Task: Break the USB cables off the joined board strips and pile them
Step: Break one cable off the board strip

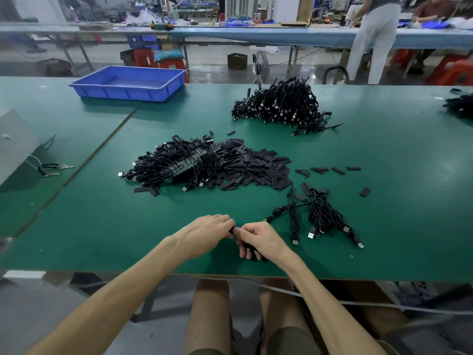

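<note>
My left hand [210,230] and my right hand [258,240] meet near the front edge of the green table [102,221], both gripping one small black cable piece [233,229] between them; most of it is hidden by my fingers. A thin black cable [281,209] runs from my right hand to a small pile of loose USB cables [325,216] on the right. In the middle lies a heap of cables still joined to green board strips [176,162], beside several flat black sleeves [256,166]. A large pile of cables [281,106] sits farther back.
A blue plastic tray [128,84] stands at the back left. A grey box [18,147] and a small tool with keys [55,169] lie at the left. More cables [460,105] sit at the far right edge. A person [373,37] stands at another bench behind.
</note>
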`<state>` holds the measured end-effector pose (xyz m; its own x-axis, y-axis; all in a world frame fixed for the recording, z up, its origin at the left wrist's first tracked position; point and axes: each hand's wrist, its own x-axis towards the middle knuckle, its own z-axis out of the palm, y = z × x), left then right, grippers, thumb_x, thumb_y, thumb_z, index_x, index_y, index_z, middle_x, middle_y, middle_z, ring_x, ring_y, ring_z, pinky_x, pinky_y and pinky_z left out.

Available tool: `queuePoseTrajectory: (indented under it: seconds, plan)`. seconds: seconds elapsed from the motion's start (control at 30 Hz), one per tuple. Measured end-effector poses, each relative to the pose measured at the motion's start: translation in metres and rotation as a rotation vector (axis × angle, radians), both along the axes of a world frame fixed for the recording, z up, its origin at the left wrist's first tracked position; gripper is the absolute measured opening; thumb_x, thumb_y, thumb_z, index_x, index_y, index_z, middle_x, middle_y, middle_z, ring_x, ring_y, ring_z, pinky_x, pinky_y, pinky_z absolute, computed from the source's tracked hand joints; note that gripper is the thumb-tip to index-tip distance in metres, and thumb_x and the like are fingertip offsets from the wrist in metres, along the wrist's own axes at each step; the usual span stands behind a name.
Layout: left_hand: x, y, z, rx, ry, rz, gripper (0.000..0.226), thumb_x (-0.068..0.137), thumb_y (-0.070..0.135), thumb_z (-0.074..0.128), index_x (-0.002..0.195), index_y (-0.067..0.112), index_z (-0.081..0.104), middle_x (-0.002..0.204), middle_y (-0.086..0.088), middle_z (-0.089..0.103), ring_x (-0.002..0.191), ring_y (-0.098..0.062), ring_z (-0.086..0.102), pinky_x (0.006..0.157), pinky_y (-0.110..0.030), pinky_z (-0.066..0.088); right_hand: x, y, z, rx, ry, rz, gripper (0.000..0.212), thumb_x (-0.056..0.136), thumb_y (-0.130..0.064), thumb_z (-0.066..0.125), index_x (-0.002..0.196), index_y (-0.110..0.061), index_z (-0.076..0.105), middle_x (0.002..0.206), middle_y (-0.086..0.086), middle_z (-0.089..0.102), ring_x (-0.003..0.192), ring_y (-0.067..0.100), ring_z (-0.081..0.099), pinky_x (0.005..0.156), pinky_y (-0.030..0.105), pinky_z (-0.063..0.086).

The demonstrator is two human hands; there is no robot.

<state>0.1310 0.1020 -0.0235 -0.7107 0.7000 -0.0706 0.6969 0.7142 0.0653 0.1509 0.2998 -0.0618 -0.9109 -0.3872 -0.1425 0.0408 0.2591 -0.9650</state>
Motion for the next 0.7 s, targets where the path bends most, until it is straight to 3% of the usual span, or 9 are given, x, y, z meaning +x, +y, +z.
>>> queuePoseTrajectory:
  seconds: [0.17,0.4,0.47,0.57,0.7]
  plan:
    - [0.001,-0.002,-0.003,0.007,0.016,-0.009,0.014,0.107,0.021,0.042,0.11,0.011,0.053,0.106,-0.003,0.056,0.1,-0.022,0.055,0.083,-0.032,0.042,0.0,0.001,0.0,-0.013,-0.006,0.019,0.036,0.106,-0.03,0.056,0.078,-0.009,0.065,0.062,0.008,0.07,0.044,0.013,0.056,0.037,0.019,0.037]
    - [0.003,0.004,-0.005,-0.048,0.025,0.014,0.011,0.1,0.004,0.046,0.106,0.013,0.05,0.105,-0.002,0.056,0.097,-0.023,0.055,0.087,-0.03,0.038,0.001,0.003,0.004,-0.015,-0.016,0.03,0.039,0.108,-0.03,0.052,0.08,-0.007,0.063,0.062,0.01,0.07,0.044,0.014,0.055,0.038,0.02,0.038]
    - [0.0,0.004,-0.002,-0.003,-0.004,0.022,0.01,0.104,0.013,0.046,0.111,0.012,0.054,0.109,-0.003,0.058,0.102,-0.023,0.056,0.09,-0.032,0.041,0.001,0.002,0.006,-0.011,-0.02,0.031,0.038,0.108,-0.03,0.052,0.08,-0.007,0.063,0.062,0.009,0.07,0.044,0.013,0.055,0.038,0.02,0.038]
    - [-0.004,0.001,0.007,0.105,-0.04,0.034,0.026,0.106,0.03,0.05,0.122,0.013,0.061,0.114,-0.003,0.063,0.108,-0.021,0.055,0.093,-0.034,0.042,0.002,0.002,0.008,-0.025,-0.028,0.026,0.037,0.108,-0.028,0.051,0.079,-0.007,0.062,0.062,0.009,0.069,0.043,0.012,0.055,0.038,0.02,0.037]
    - [-0.005,-0.002,0.01,0.1,-0.099,0.052,0.028,0.104,0.032,0.052,0.121,0.015,0.067,0.108,-0.004,0.064,0.108,-0.021,0.054,0.092,-0.036,0.044,0.002,0.002,0.009,-0.019,-0.034,0.027,0.037,0.109,-0.027,0.051,0.08,-0.007,0.062,0.062,0.009,0.07,0.043,0.013,0.054,0.038,0.02,0.037]
